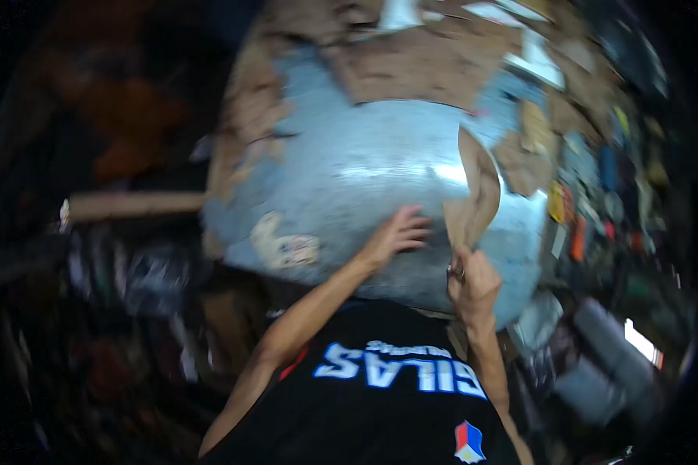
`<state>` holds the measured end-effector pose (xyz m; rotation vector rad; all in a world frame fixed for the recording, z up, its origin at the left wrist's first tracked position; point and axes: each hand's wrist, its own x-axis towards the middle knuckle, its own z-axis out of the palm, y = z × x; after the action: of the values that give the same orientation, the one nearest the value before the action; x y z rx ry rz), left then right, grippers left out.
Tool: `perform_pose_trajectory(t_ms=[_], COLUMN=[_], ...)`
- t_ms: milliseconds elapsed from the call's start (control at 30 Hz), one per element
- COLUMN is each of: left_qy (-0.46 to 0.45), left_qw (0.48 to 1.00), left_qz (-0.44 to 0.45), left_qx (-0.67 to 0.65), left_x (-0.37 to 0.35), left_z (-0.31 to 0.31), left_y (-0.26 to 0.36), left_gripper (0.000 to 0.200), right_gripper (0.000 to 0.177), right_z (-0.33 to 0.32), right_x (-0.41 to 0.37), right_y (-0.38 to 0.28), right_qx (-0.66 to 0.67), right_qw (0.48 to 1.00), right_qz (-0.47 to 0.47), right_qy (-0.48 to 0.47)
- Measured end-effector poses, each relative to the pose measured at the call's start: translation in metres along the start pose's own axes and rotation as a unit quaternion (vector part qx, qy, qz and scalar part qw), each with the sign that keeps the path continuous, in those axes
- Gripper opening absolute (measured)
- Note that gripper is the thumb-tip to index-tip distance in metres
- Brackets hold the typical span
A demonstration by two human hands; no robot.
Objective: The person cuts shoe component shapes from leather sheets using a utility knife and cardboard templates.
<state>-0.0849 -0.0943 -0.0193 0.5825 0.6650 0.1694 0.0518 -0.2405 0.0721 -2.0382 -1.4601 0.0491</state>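
My left hand [399, 232] rests flat on a shiny grey metal sheet [364, 170], fingers spread and holding nothing. Just to its right, my right hand [473, 283] is closed around the lower end of a curved brown cardboard-like piece [477, 194]. That piece stands up from the sheet and bends to the right. A small metallic glint shows at the right hand's fingers; I cannot tell what it is. The picture is blurred.
Brown cardboard pieces [419, 62] cover the far part of the sheet. A torn label [287, 248] sticks to its near left. A wooden bar [132, 205] juts out at the left. Cluttered colourful small items [597, 201] line the right side.
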Motion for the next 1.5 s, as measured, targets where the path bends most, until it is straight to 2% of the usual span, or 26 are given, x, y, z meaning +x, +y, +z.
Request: perform_pose_trajectory(t_ms=[67, 100, 167, 233, 333, 433, 500, 533, 600, 700, 733, 767, 800, 867, 900, 933, 967, 1000, 1033, 1067, 1100, 1133, 1167, 1233, 1333, 1500], left_qy=[0.058, 0.073, 0.101, -0.003, 0.001, 0.065, 0.109, 0.129, 0.061, 0.09, 0.301, 0.49, 0.49, 0.404, 0.339, 0.327, 0.355, 0.331, 0.286, 0.307, 0.286, 0.275, 0.256, 0.252, 0.253, 0.272], left_qw=[0.985, 0.983, 0.993, 0.996, 0.998, 0.989, 0.963, 0.948, 0.956, 0.928, 0.822, 0.654, 0.655, 0.692, 0.663, 0.715, 0.634, 0.637, 0.664, 0.623, 0.629, 0.642, 0.661, 0.664, 0.636, 0.568], left_qz=[-0.039, -0.028, 0.046, 0.076, 0.055, 0.129, 0.168, 0.207, 0.22, 0.282, 0.336, 0.37, 0.37, 0.455, 0.451, 0.448, 0.422, 0.422, 0.357, 0.315, 0.274, 0.235, 0.182, 0.226, 0.201, 0.275], left_qx=[-0.158, -0.163, 0.045, -0.043, 0.014, 0.045, 0.181, 0.205, 0.184, 0.228, 0.348, 0.442, 0.441, 0.388, 0.492, 0.424, 0.542, 0.553, 0.592, 0.647, 0.669, 0.676, 0.682, 0.667, 0.701, 0.726], left_x=[-0.007, -0.017, -0.014, -0.013, -0.027, -0.044, -0.049, -0.049, -0.042, -0.042, -0.051, -0.052, -0.052, -0.062, -0.057, -0.06, -0.057, -0.043, -0.046, -0.049, -0.05, -0.049, -0.054, -0.043, -0.051, -0.04], left_z=[-0.002, -0.016, -0.032, -0.06, -0.059, -0.087, -0.101, -0.117, -0.158, -0.217, -0.222, -0.224, -0.222, -0.196, -0.198, -0.171, -0.164, -0.165, -0.151, -0.132, -0.126, -0.119, -0.109, -0.114, -0.116, -0.125], left_y=[0.008, 0.013, -0.002, -0.013, 0.018, 0.079, 0.137, 0.164, 0.227, 0.28, 0.289, 0.304, 0.293, 0.25, 0.23, 0.195, 0.164, 0.125, 0.107, 0.088, 0.074, 0.06, 0.057, 0.024, 0.011, -0.011], left_gripper=[0.06, 0.06, 0.053, 0.052, 0.047, 0.047, 0.056, 0.047, 0.052, 0.054, 0.055, 0.057, 0.057, 0.057, 0.051, 0.045, 0.035, 0.04, 0.051, 0.055, 0.063, 0.068, 0.072, 0.074, 0.078, 0.085], right_gripper=[0.046, 0.047, 0.047, 0.047, 0.044, 0.038, 0.039, 0.039, 0.039, 0.04, 0.039, 0.038, 0.036, 0.033, 0.029, 0.029, 0.025, 0.022, 0.022, 0.02, 0.02, 0.02, 0.02, 0.022, 0.027, 0.023], right_z=[0.026, 0.035, 0.049, 0.038, 0.033, 0.04, 0.044, 0.044, 0.049, 0.056, 0.057, 0.061, 0.061, 0.066, 0.071, 0.076, 0.082, 0.088, 0.093, 0.1, 0.107, 0.113, 0.124, 0.138, 0.144, 0.14], right_x=[-0.02, -0.026, -0.032, -0.043, -0.035, -0.029, -0.031, -0.03, -0.028, -0.042, -0.047, -0.043, -0.044, -0.043, -0.042, -0.043, -0.043, -0.038, -0.027, -0.014, -0.004, 0.005, 0.01, 0.018, 0.019, 0.017], right_y=[-0.035, -0.049, -0.058, -0.058, -0.054, -0.043, -0.045, -0.05, -0.059, -0.07, -0.075, -0.077, -0.078, -0.073, -0.068, -0.062, -0.052, -0.046, -0.043, -0.043, -0.046, -0.051, -0.042, -0.034, -0.013, -0.022], right_qx=[0.06, 0.088, 0.115, 0.113, 0.115, 0.061, 0.07, 0.075, 0.067, 0.06, 0.064, 0.068, 0.086, 0.079, 0.073, 0.076, 0.12, 0.162, 0.172, 0.276, 0.364, 0.456, 0.479, 0.533, 0.522, 0.485], right_qw=[0.992, 0.984, 0.977, 0.971, 0.976, 0.992, 0.992, 0.993, 0.994, 0.993, 0.993, 0.993, 0.988, 0.99, 0.991, 0.991, 0.974, 0.944, 0.943, 0.891, 0.816, 0.75, 0.716, 0.657, 0.679, 0.711], right_qz=[-0.012, -0.006, -0.003, 0.036, 0.049, 0.048, 0.061, 0.061, 0.047, 0.061, 0.049, 0.034, 0.07, 0.07, 0.069, 0.061, 0.159, 0.251, 0.23, 0.328, 0.428, 0.461, 0.49, 0.508, 0.47, 0.459], right_qy=[-0.107, -0.156, -0.181, -0.209, -0.177, -0.101, -0.082, -0.071, -0.07, -0.077, -0.085, -0.087, -0.105, -0.094, -0.083, -0.091, -0.112, -0.139, -0.166, -0.15, -0.136, -0.129, -0.135, -0.163, -0.212, -0.222])
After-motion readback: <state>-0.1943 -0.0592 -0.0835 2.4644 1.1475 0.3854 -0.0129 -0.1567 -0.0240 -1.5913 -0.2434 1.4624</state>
